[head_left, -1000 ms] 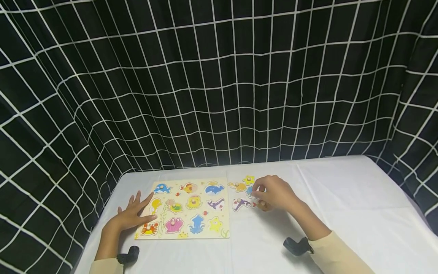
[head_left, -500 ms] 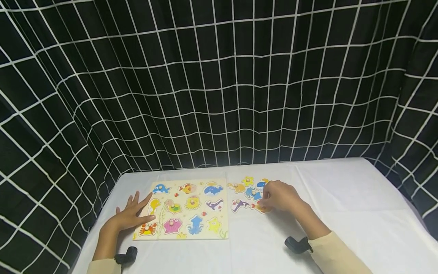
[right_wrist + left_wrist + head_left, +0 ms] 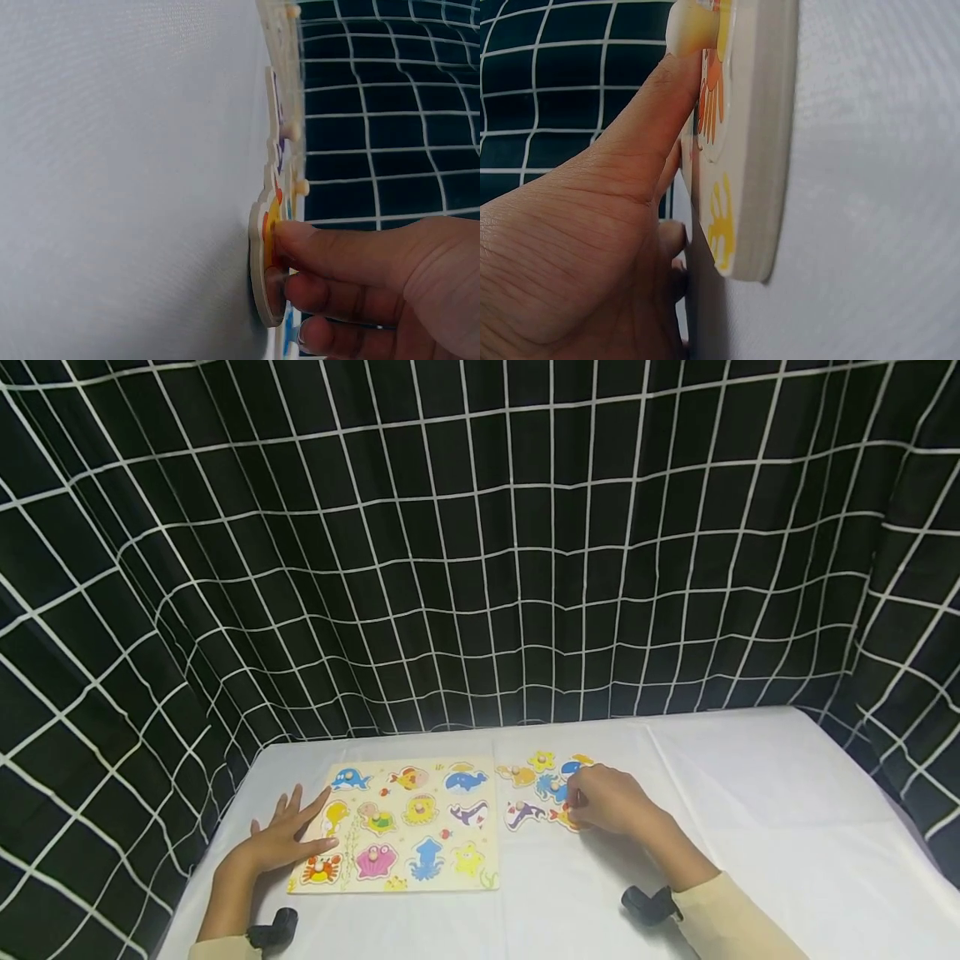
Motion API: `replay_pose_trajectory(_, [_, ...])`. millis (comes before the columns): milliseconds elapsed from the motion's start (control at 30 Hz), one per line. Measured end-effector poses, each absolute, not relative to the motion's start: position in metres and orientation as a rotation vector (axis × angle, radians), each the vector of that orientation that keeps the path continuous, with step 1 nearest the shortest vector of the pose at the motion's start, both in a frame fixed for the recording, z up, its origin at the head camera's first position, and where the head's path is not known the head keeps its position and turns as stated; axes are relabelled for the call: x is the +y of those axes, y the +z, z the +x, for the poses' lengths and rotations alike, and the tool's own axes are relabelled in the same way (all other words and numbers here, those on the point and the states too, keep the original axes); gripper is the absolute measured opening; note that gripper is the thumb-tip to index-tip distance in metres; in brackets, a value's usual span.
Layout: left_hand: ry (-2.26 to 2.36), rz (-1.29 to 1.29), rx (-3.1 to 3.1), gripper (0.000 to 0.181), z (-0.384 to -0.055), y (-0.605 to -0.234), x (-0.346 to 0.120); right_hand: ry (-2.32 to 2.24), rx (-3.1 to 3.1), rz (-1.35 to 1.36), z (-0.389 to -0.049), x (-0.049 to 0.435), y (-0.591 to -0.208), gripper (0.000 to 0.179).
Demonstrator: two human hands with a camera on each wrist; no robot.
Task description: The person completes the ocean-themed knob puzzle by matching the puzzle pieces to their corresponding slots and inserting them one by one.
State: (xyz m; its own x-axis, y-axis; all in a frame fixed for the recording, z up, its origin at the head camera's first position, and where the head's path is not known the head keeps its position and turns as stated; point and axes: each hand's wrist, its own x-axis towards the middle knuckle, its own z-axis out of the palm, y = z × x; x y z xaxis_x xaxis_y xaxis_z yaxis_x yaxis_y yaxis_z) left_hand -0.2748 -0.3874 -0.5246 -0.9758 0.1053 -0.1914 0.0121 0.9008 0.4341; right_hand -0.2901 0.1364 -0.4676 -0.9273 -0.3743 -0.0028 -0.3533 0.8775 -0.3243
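Observation:
A wooden sea-animal puzzle board [image 3: 405, 881] lies on the table, with knobbed pieces in some of its places. My left hand [image 3: 273, 843] rests with spread fingers on its left edge; in the left wrist view the thumb touches the board beside the crab piece [image 3: 711, 112]. Right of the board lies a loose group: a purple piece [image 3: 525, 815], a blue squid piece [image 3: 547, 787], a yellow starfish piece [image 3: 542, 761] and others. My right hand [image 3: 613, 800] pinches the orange-and-yellow fish piece [image 3: 271, 240] between thumb and finger, hiding its knob. That piece appears flat on the table.
White cloth covers the table [image 3: 720, 827]. A black curtain with white grid lines [image 3: 480, 568] surrounds its back and sides. An orange piece [image 3: 516, 775] and a blue whale piece [image 3: 573, 767] lie among the loose ones. Each wrist wears a black camera mount [image 3: 648, 906].
My right hand has moved from above the blue squid piece toward me and onto the fish piece, uncovering the squid and whale pieces. The left hand stays on the board.

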Motion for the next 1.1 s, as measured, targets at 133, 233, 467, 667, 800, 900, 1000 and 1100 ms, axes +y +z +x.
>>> replay_pose_trajectory(133, [0.663,0.094,2.873,0.106,-0.279,-0.526,-0.391,-0.484,2.985,-0.616,-0.291,0.136,-0.458,0.013])
replay_pose_trajectory(233, [0.668,0.102,2.879,0.107,-0.279,-0.524,-0.391,-0.472,2.973,-0.631,-0.291,0.138,-0.454,0.013])
replay_pose_trajectory(467, [0.692,0.106,2.858,0.104,-0.27,-0.515,-0.384,-0.456,2.908,-0.691,-0.295,0.144,-0.462,0.016])
replay_pose_trajectory(667, [0.658,0.085,2.869,0.107,-0.272,-0.522,-0.386,-0.501,2.871,-0.748,-0.293,0.147,-0.466,0.017])
replay_pose_trajectory(800, [0.667,0.088,2.856,0.109,-0.273,-0.525,-0.387,-0.477,2.866,-0.775,-0.291,0.148,-0.467,0.015])
replay_pose_trajectory(900, [0.662,0.084,2.856,0.108,-0.275,-0.528,-0.389,-0.447,2.864,-0.768,-0.291,0.147,-0.467,0.014])
replay_pose_trajectory(1000, [0.652,0.078,2.865,0.108,-0.279,-0.531,-0.392,-0.434,2.864,-0.772,-0.29,0.145,-0.463,0.014])
replay_pose_trajectory(1100, [0.667,0.088,2.869,0.107,-0.281,-0.531,-0.394,-0.449,2.872,-0.808,-0.29,0.143,-0.455,0.014])
